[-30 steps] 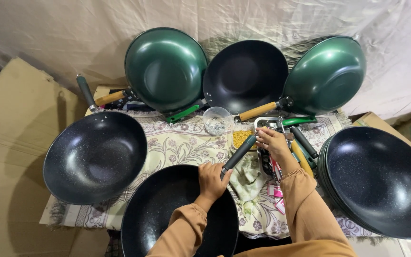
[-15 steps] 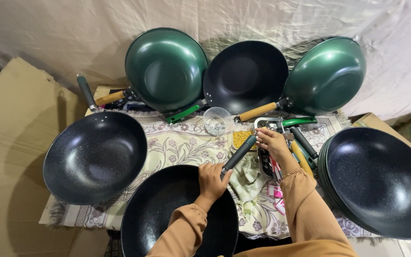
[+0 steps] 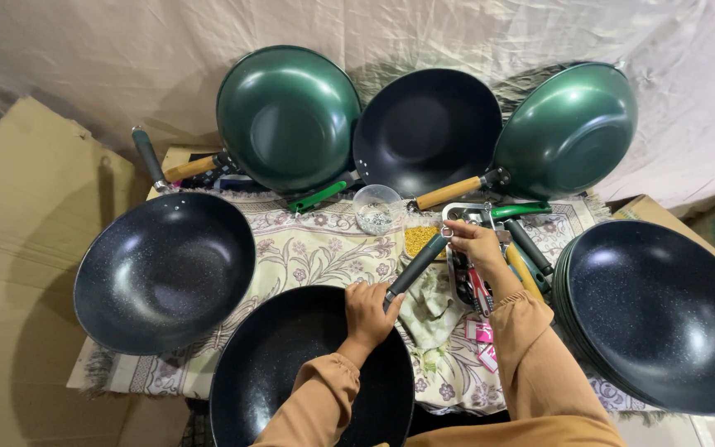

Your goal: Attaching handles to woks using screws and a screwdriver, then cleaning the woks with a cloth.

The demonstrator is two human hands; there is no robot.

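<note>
So you're gripping the wok (image 3: 291,372) rim with your left hand (image 3: 370,310), fingers curled, while your right hand (image 3: 475,246) is pinching the handle (image 3: 417,265) tip; fitting looks unfinished.

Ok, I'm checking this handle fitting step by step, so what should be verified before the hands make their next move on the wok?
1. Left hand on the wok rim where the handle joins: ok.
2. Right hand at the far end of the dark handle: ok.
3. Handle lined up with the wok, pointing away from the person: ok.
4. Handle actually fastened to the wok: cannot tell, the left hand hides the joint.
5. Small clear bowl and yellow-filled dish apart from the handle: ok, though the dish lies close beside it.
6. Wok resting steady on the cloth: cannot tell, its near part is out of view.
</note>
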